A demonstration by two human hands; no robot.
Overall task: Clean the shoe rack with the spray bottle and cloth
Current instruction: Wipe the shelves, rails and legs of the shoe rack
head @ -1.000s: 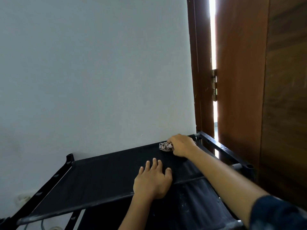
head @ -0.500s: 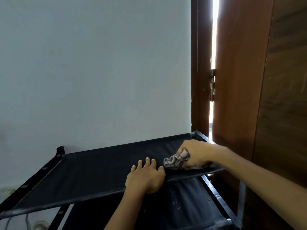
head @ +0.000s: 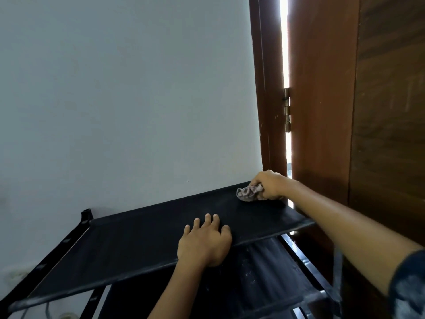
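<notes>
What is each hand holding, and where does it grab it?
The right hand grips the crumpled cloth by its right end. The left hand holds nothing; it rests flat on the shoe rack.

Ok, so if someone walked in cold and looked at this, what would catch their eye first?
Probably the right hand gripping a crumpled cloth at the far right corner of the black shoe rack's top shelf, close to the wall. Next, the left hand resting flat on that shelf's front edge. The bright gap at the brown wooden door on the right also stands out.
</notes>
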